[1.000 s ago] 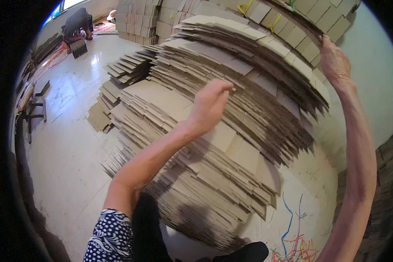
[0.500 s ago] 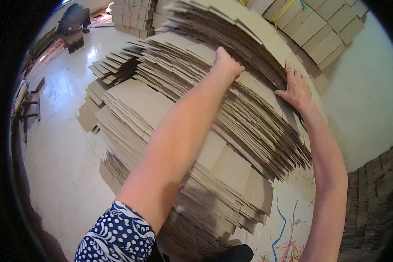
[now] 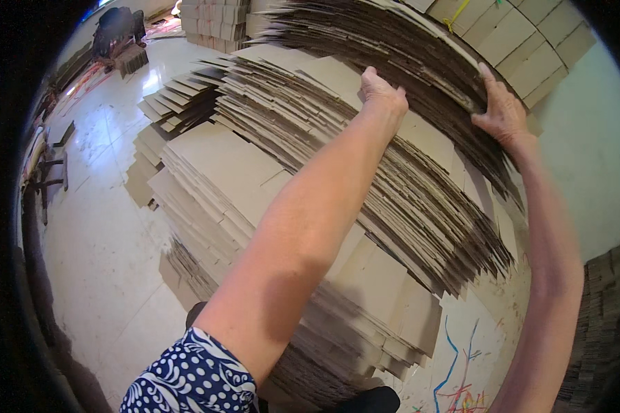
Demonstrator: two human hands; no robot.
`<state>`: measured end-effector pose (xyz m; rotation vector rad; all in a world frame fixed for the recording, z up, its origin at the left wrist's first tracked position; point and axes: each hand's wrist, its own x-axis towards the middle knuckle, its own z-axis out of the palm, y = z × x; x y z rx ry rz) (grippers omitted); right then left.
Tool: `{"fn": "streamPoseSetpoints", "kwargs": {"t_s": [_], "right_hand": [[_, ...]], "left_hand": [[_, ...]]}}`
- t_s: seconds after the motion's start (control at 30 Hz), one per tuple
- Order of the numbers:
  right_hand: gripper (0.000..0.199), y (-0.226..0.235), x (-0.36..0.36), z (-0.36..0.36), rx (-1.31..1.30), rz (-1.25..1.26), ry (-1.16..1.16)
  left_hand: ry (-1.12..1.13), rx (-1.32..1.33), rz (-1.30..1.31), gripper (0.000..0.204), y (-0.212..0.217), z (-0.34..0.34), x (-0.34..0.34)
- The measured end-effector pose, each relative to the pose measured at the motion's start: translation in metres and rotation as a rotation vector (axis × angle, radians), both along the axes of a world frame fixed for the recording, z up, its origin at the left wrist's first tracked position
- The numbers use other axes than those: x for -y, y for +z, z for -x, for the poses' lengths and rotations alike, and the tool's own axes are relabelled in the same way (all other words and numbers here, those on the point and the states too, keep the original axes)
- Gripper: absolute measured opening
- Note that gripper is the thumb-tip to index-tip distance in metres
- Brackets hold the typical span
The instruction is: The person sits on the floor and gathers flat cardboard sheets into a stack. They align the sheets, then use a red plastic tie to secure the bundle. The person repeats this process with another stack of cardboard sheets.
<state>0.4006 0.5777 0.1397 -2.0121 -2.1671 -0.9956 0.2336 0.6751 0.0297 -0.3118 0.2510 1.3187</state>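
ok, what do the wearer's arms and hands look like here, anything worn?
Both hands are bare: no gloves, rings or watch visible on the left hand or right hand. The left arm has a short sleeve, dark blue with white dots. The right arm shows no sleeve in view.

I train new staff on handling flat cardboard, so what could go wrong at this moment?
The left hand and right hand press bare on the upper cardboard stack, whose raw edges might cut skin. That stack leans and fans out over the lower sheets, so it may slide toward the person. Loose coloured straps lie on the floor near the feet, a likely trip hazard.
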Motion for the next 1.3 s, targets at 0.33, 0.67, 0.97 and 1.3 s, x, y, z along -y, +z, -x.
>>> {"fn": "streamPoseSetpoints", "kwargs": {"t_s": [0.33, 0.67, 0.97, 1.3], "right_hand": [[0.090, 0.021, -0.019, -0.012, 0.054, -0.150, 0.104], [0.072, 0.005, -0.014, 0.004, 0.077, -0.237, 0.109], [0.072, 0.017, -0.024, -0.010, -0.020, -0.137, 0.146], [0.067, 0.041, -0.023, -0.018, -0.254, -0.026, 0.194]], "left_hand": [[-0.235, 0.030, -0.292, 0.046, -0.011, -0.004, -0.034], [-0.164, -1.140, -0.365, 0.033, 0.003, -0.015, -0.022], [-0.086, -1.117, -0.419, 0.061, -0.001, -0.020, -0.028], [0.088, -0.031, -0.328, 0.049, -0.015, -0.004, -0.057]]}}
